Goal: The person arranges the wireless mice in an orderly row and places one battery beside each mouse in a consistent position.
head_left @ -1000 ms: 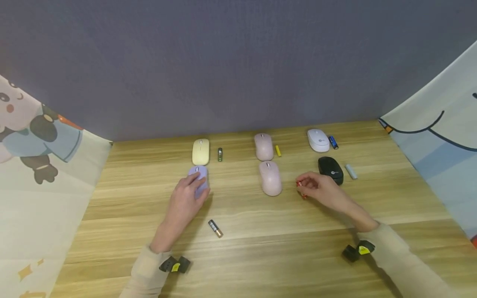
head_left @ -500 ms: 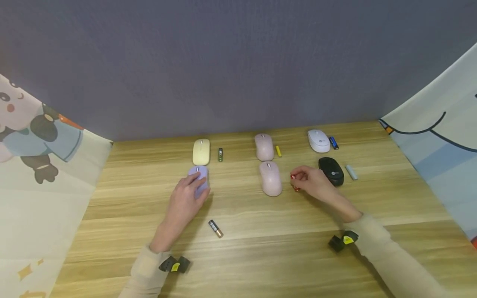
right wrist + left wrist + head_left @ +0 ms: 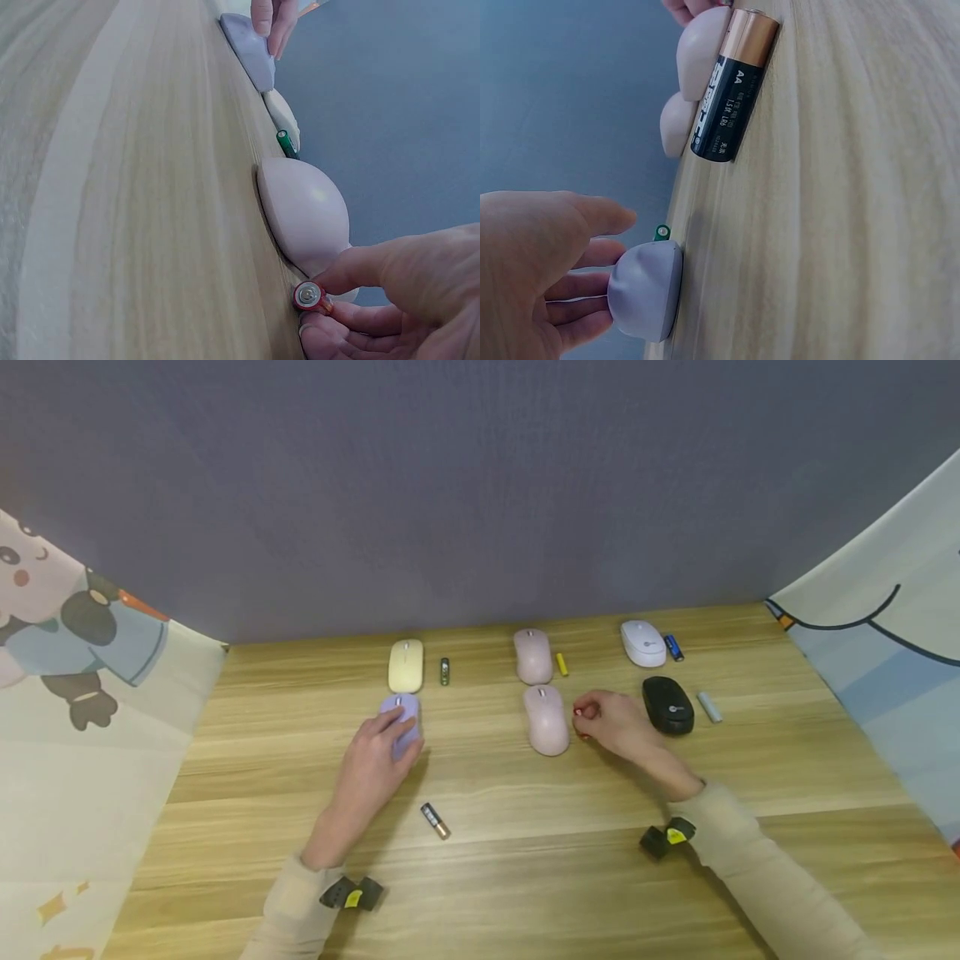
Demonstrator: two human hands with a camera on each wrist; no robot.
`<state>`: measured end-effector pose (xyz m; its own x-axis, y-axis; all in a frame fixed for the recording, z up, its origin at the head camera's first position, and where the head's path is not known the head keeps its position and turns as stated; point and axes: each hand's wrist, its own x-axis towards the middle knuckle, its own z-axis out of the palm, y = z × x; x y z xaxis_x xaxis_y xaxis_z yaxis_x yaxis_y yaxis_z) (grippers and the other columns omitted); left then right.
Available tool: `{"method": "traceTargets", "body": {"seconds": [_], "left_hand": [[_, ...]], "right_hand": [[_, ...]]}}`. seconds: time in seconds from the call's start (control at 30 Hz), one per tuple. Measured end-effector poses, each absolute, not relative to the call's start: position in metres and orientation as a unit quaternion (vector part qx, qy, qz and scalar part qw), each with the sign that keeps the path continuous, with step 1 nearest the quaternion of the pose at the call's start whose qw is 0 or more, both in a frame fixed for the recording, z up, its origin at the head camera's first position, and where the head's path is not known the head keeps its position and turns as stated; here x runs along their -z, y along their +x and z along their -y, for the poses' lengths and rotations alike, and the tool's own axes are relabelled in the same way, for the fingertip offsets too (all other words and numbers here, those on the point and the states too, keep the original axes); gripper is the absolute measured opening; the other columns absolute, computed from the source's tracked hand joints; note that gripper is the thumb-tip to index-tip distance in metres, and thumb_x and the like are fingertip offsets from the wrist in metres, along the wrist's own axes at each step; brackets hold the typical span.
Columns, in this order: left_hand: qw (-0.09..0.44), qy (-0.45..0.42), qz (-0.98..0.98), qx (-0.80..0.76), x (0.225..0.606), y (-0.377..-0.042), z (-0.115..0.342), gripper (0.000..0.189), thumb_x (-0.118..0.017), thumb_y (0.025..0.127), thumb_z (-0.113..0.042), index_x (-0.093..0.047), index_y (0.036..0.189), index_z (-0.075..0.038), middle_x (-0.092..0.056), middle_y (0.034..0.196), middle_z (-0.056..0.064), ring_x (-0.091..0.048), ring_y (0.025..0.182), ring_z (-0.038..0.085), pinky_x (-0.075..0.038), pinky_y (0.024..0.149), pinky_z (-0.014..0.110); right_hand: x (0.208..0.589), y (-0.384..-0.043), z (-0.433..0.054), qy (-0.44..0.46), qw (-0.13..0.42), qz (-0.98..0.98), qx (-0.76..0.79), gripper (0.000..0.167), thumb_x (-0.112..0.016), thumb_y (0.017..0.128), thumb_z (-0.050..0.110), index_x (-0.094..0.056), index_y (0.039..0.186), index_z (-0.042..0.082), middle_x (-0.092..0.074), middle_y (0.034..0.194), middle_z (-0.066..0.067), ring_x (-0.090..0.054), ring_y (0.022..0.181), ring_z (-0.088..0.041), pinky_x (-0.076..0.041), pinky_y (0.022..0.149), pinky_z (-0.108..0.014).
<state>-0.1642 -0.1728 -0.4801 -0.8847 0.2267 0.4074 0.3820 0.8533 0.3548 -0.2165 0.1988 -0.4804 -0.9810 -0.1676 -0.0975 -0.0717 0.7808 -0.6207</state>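
In the head view my left hand (image 3: 367, 768) rests on the lavender mouse (image 3: 408, 703), its fingers lying over the top. The left wrist view shows the same mouse (image 3: 646, 289) flat on the table with the fingers against it. My right hand (image 3: 618, 724) pinches a red battery (image 3: 308, 295) between thumb and fingers, close to the table. It is just right of the nearer pink mouse (image 3: 547, 722). Most of the battery is hidden by the fingers in the head view.
Behind stand a yellow mouse (image 3: 406, 667) with a green battery (image 3: 445, 672), another pink mouse (image 3: 533, 657) with a yellow battery (image 3: 562, 665), and a white mouse (image 3: 643, 643) with a blue battery (image 3: 674, 648). A black mouse (image 3: 668, 705), pale battery (image 3: 709, 707) and black-copper AA battery (image 3: 435, 821) lie nearer.
My right hand has moved left with the red battery, away from the black mouse and up to the nearer pink mouse. The left hand has stayed on the lavender mouse.
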Motion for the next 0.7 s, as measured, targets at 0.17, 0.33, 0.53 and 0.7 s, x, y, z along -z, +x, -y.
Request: {"method": "traceTargets", "body": {"seconds": [0.17,0.33,0.53,0.7], "left_hand": [[0.177,-0.161,0.946,0.219,0.4801,-0.1643,0.1727,0.038,-0.084,0.087,-0.017,-0.074,0.118,0.003,-0.065,0.134,0.027,-0.065,0.117,0.045,-0.057,0.100,0.054],[0.176,-0.160,0.946,0.219,0.4801,-0.1642,0.1724,0.039,-0.084,0.086,-0.017,-0.074,0.118,0.003,-0.064,0.134,0.027,-0.065,0.117,0.045,-0.057,0.099,0.054],[0.175,-0.160,0.947,0.216,0.4793,-0.1637,0.1720,0.039,-0.084,0.087,-0.018,-0.074,0.118,0.003,-0.064,0.134,0.027,-0.065,0.117,0.045,-0.057,0.100,0.054],[0.176,-0.161,0.947,0.216,0.4800,-0.1643,0.1722,0.039,-0.084,0.087,-0.018,-0.074,0.118,0.003,-0.064,0.134,0.027,-0.065,0.117,0.046,-0.057,0.100,0.054]], "right_hand": [[0.4792,-0.2155,-0.1966,-0.061,0.068,-0.948,0.306,0.028,-0.068,0.094,0.017,-0.070,0.116,0.001,-0.070,0.094,-0.007,-0.065,0.083,-0.019,-0.051,0.074,-0.031],[0.4777,-0.2140,-0.1949,-0.061,0.062,-0.949,0.302,0.027,-0.068,0.093,0.016,-0.070,0.115,0.001,-0.070,0.094,-0.007,-0.064,0.084,-0.020,-0.052,0.074,-0.032],[0.4787,-0.2134,-0.1952,-0.064,0.060,-0.950,0.301,0.028,-0.069,0.093,0.016,-0.070,0.116,0.000,-0.070,0.095,-0.008,-0.065,0.085,-0.020,-0.053,0.075,-0.034],[0.4799,-0.2134,-0.1962,-0.074,0.053,-0.947,0.308,0.027,-0.069,0.093,0.016,-0.070,0.115,0.000,-0.071,0.093,-0.008,-0.065,0.082,-0.019,-0.052,0.072,-0.031]]}}
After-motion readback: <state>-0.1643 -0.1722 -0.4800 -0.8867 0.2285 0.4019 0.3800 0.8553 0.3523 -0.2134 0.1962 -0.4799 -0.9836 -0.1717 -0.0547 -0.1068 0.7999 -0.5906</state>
